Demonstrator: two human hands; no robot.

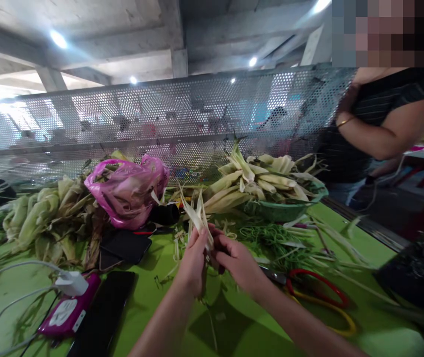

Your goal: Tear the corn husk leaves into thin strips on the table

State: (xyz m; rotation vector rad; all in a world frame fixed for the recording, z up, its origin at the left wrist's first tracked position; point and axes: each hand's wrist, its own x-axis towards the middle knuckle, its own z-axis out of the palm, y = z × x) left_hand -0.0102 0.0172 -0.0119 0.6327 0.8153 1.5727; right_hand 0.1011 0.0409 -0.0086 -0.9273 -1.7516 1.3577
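Pale strips of corn husk (197,218) stand up out of my left hand (196,250), whose fingers are closed round their lower part. My right hand (233,255) is closed at the bottom end of the same husks, its fingertips pinched close beside the left hand. What exactly the right fingertips grip is hard to make out. To the right, scissors with red and yellow handles (321,290) lie partly behind my right forearm. Green string (277,245) is heaped beyond them. Behind it, a green basket (282,210) is piled with more corn husks (262,181).
On the left are a pink plastic bag (128,191), heaped husks (58,213), a black phone (104,312) and a purple power strip (73,307) with a white charger and cables. A perforated metal panel (141,114) borders the green table (160,327). A person (390,124) stands at right.
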